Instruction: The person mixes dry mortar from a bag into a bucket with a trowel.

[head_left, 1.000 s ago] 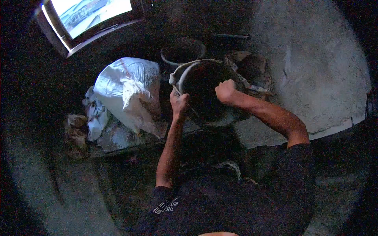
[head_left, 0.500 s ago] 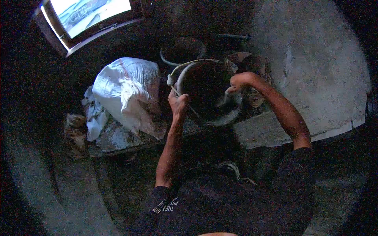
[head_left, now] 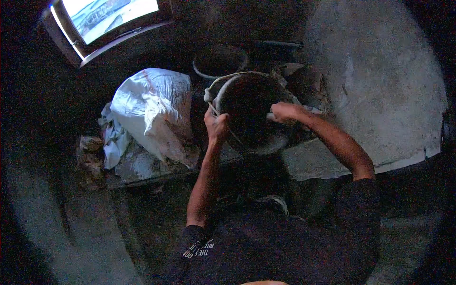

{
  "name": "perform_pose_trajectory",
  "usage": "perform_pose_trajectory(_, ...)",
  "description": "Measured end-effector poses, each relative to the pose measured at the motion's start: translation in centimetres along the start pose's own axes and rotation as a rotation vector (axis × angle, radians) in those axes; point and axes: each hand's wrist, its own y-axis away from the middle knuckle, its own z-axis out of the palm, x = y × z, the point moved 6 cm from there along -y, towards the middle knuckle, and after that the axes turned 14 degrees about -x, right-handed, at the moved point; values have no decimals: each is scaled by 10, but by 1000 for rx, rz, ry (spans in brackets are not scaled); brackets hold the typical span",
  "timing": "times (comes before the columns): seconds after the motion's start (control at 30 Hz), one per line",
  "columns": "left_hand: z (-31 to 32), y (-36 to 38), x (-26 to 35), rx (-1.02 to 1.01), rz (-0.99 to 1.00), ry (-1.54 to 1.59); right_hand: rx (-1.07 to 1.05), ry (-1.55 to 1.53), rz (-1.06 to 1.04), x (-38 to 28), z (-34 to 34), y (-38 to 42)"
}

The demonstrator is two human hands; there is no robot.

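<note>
A dark round bucket (head_left: 249, 97) leans towards me, its mouth facing up and its inside in deep shadow. Along its far and left rim runs a pale, cord-like handle (head_left: 247, 74). My left hand (head_left: 217, 126) is closed on the bucket's left rim, next to the lower end of that handle, with the thumb on top. Over the right part of the bucket's mouth is my right hand (head_left: 286, 113), its fingers closed. A small pale end shows at its fingertips; what it belongs to I cannot make out.
A full white sack (head_left: 154, 102) stands left of the bucket on a low ledge. Behind is another round container (head_left: 219, 61). Crumpled sacking (head_left: 304, 78) lies to the right, beside a concrete slab (head_left: 380, 95). A bright window (head_left: 111, 19) is at upper left.
My right hand has moved left and slightly down, from the bucket's right rim to over its mouth. My left hand keeps its hold, and the bucket has shifted very little.
</note>
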Motion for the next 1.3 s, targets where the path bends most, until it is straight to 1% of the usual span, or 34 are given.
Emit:
perform_pose_trajectory(0.03,0,0,1,8,21,21,-64,-8,64,2,4,0)
perform_pose_trajectory(0.13,1,0,2,12,57,26,-99,54,7,3,8,-3)
perform_pose_trajectory(0.17,1,-1,0,10,58,26,-97,54,8,23,20,-11)
perform_pose_trajectory(0.2,1,-2,-5,2,29,43,-28,-117,-98,51,41,-26)
perform_pose_trajectory(0.23,0,-1,-10,-5,0,60,41,-287,-204,47,37,-24)
perform_pose_trajectory(0.27,-2,-1,-12,-5,-1,60,40,-288,-204,47,35,-25)
perform_pose_trajectory(0.3,-3,-1,-15,-18,-14,43,-166,-167,-83,17,21,-11)
perform_pose_trajectory(0.33,-3,-1,-17,-34,-26,27,-369,-45,40,4,19,-1)
perform_pose_trajectory(0.37,-1,-3,-18,-35,-26,26,-368,-46,40,9,21,-3)
perform_pose_trajectory(0.43,0,-4,-12,-28,69,5,-348,-111,-131,6,25,-9)
perform_pose_trajectory(0.47,1,-5,-12,-32,71,6,-344,-112,-128,10,28,-12)
perform_pose_trajectory(0.53,1,-4,-10,-62,84,39,-456,-226,55,17,36,-16)
perform_pose_trajectory(0.57,0,-4,-9,-63,83,37,-455,-227,55,18,39,-18)
perform_pose_trajectory(0.63,0,-3,-8,-65,69,30,-364,-233,-375,-10,32,-15)
perform_pose_trajectory(0.67,1,-3,-7,-68,70,29,-361,-233,-374,-11,33,-13)
perform_pose_trajectory(0.73,1,0,-7,-66,29,81,-477,-565,116,-32,21,13)
perform_pose_trajectory(0.83,-7,2,-14,-60,7,96,-429,-644,53,-50,13,19)
perform_pose_trajectory(0.87,-7,1,-17,-62,6,94,-428,-646,51,-37,28,4)
perform_pose_trajectory(0.93,-12,0,-15,-28,135,86,-345,-584,-178,-14,62,-40)
perform_pose_trajectory(0.97,-12,1,-14,-28,133,84,-345,-586,-179,-21,54,-33)
perform_pose_trajectory(1.03,-11,2,-10,-30,106,69,-400,-421,-64,-39,31,-10)
perform_pose_trajectory(1.07,-13,2,-8,-30,106,68,-400,-421,-65,-33,35,-16)
perform_pose_trajectory(1.13,-17,2,-14,-47,-62,40,-378,-230,-229,-34,35,-25)
perform_pose_trajectory(1.17,-19,1,-16,-46,-61,37,-377,-229,-231,-28,36,-28)
perform_pose_trajectory(1.23,-25,2,-20,-42,-27,23,-470,-79,-157,-32,30,-23)
perform_pose_trajectory(1.27,-26,1,-23,-40,-25,21,-468,-76,-159,-24,32,-31)
perform_pose_trajectory(1.3,-26,0,-23,-48,24,45,-507,-25,-153,-7,42,-44)
